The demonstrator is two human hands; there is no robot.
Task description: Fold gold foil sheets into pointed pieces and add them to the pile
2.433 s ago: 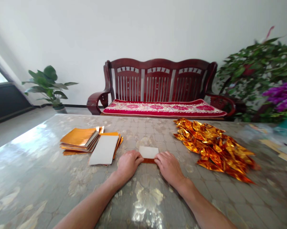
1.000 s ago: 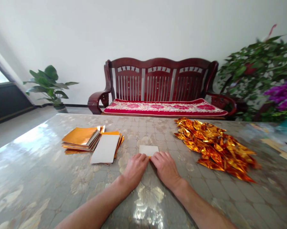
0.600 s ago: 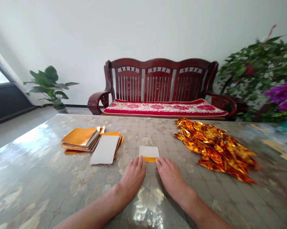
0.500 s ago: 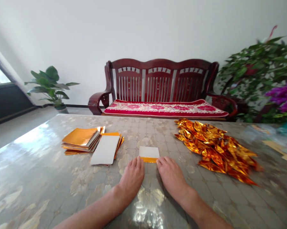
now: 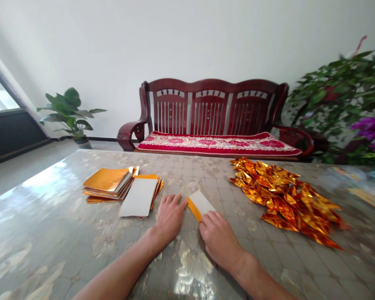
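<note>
A small folded sheet of paper point(image 5: 202, 203), white on top with a gold strip along its folded edge, lies askew on the glossy table point(image 5: 65, 233). My left hand point(image 5: 169, 216) lies flat with fingers stretched out, fingertips touching the sheet's left corner. My right hand point(image 5: 217, 237) rests with curled fingers on the sheet's near corner. To the left sit a stack of gold sheets point(image 5: 108, 183) and a second stack with a white face up point(image 5: 140, 196). A heap of folded gold foil pieces point(image 5: 284, 200) lies to the right.
A dark red wooden bench point(image 5: 212, 121) with a red cushion stands behind the table. A potted plant point(image 5: 70, 114) stands on the floor at the left. Leafy plants with purple flowers point(image 5: 346, 100) crowd the right. Some pale objects lie at the table's far right edge.
The folded sheet has turned from square-on to a diagonal, its gold edge now facing left. My left hand moved left and forward; my right hand slid onto the sheet's near corner.
</note>
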